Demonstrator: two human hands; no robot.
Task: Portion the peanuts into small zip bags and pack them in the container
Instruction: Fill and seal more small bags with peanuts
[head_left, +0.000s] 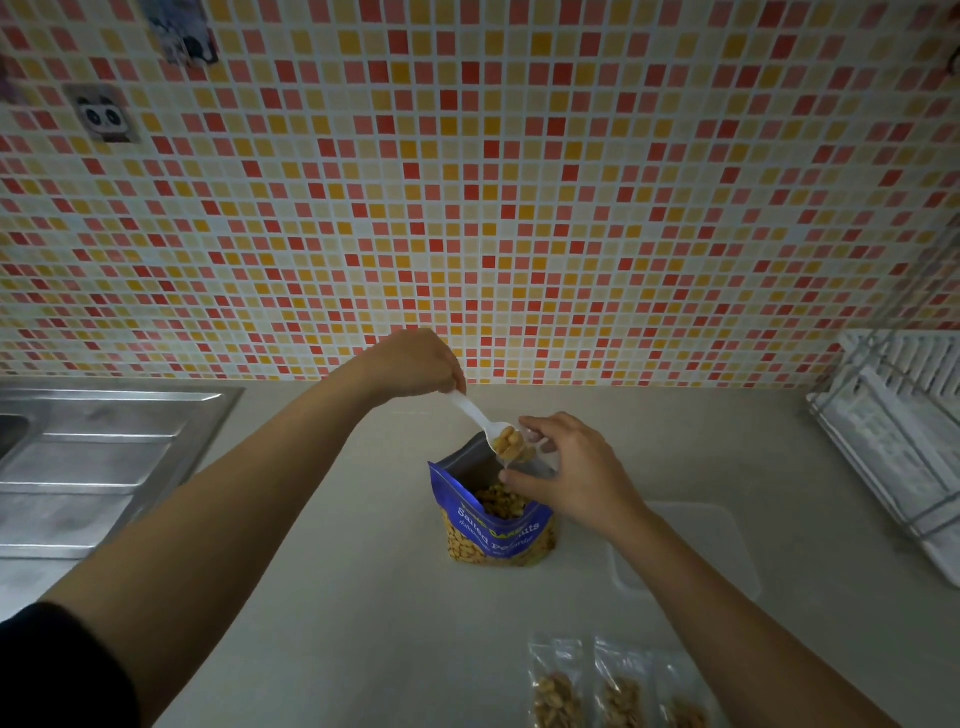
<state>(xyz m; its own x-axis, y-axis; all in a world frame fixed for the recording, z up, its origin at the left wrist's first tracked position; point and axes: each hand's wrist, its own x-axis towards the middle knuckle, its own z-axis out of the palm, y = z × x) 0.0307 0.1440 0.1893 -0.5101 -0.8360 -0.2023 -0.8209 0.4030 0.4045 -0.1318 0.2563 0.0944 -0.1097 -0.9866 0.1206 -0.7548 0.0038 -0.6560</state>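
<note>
An open blue bag of salted peanuts (493, 525) stands upright in the middle of the counter. My left hand (415, 364) grips the handle of a white plastic spoon (475, 413) whose bowl is heaped with peanuts. The spoon's bowl sits at the mouth of a small clear zip bag (535, 457), which my right hand (566, 473) pinches just above the blue bag's opening. Three filled small zip bags (618, 691) lie side by side at the bottom edge. A clear plastic container (722, 545) sits to the right, partly behind my right forearm.
A steel sink with a ribbed draining board (93, 467) takes up the left side. A white dish rack (898, 441) stands at the right edge. The tiled wall (467, 182) rises straight behind the counter.
</note>
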